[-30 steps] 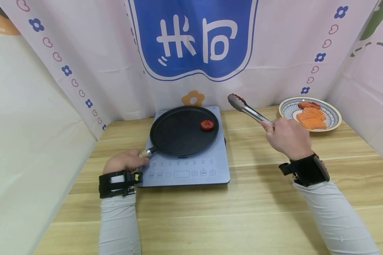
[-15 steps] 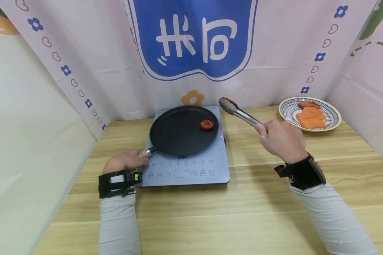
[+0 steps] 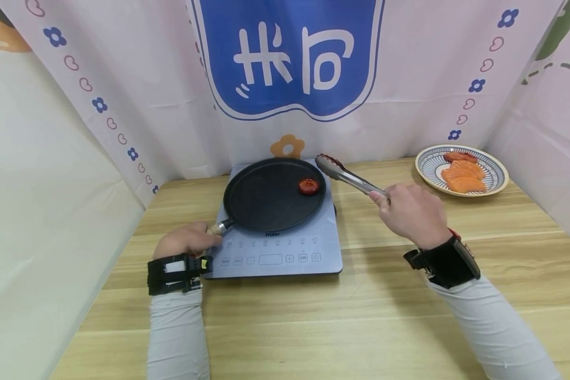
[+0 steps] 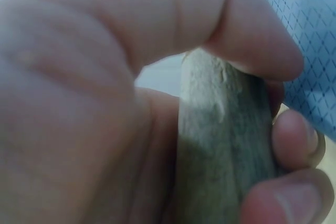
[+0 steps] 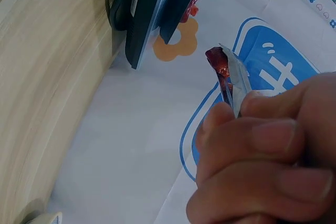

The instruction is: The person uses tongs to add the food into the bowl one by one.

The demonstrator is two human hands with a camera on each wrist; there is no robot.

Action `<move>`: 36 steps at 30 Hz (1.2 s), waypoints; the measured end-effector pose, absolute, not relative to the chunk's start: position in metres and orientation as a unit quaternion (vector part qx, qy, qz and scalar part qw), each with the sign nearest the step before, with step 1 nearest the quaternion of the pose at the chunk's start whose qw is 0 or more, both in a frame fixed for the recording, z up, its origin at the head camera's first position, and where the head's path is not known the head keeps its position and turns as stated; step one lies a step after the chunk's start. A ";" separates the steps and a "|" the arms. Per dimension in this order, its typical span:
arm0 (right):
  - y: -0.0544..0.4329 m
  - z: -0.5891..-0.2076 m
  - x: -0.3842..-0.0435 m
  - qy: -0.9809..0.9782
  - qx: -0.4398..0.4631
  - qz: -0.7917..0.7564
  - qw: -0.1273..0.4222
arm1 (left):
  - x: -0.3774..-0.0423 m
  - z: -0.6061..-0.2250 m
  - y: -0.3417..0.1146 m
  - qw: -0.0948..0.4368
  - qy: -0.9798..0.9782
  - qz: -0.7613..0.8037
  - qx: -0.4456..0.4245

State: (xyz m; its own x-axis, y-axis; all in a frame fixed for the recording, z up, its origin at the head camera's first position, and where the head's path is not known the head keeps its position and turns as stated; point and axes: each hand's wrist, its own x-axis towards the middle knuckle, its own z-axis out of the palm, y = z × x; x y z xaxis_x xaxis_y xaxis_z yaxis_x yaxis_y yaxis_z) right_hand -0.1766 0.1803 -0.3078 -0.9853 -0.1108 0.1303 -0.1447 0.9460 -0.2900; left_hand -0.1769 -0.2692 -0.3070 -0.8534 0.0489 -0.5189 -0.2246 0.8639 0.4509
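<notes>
Holding tongs (image 3: 350, 178) near pan (image 3: 266, 192) edge, right hand (image 3: 413, 214) hangs apart from plate (image 3: 496, 177); left hand (image 3: 185, 240) grips handle (image 3: 214, 229).

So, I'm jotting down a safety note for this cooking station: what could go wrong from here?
The red piece at the tips of the tongs could slip out; with the tips near the rim of the pan, it might land on the cooktop instead.

The tongs might nudge the red slice sitting close to that rim.

The left grip holds the handle, so a tug could shift the pan.
</notes>
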 end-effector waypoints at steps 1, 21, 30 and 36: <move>0.179 -0.308 -0.176 -0.985 0.067 0.151 0.055 | -0.177 -0.307 -0.269 0.267 0.928 0.256 -0.047; 0.156 -0.321 -0.170 -0.981 0.120 0.147 0.048 | -0.177 -0.307 -0.268 0.272 0.925 0.263 -0.039; 0.145 -0.330 -0.169 -0.978 0.143 0.148 0.043 | -0.178 -0.307 -0.269 0.272 0.925 0.263 -0.042; 0.142 -0.333 -0.166 -0.976 0.148 0.154 0.034 | -0.178 -0.307 -0.269 0.271 0.926 0.260 -0.041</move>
State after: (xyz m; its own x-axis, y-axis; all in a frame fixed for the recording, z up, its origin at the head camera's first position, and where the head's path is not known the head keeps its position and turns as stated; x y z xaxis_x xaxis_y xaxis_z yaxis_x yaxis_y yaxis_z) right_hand -0.1660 0.1417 -0.3327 -0.9540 -0.2782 0.1118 -0.2991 0.9090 -0.2902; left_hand -0.1777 -0.2686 -0.3066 -0.8493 0.0647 -0.5240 -0.2178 0.8611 0.4594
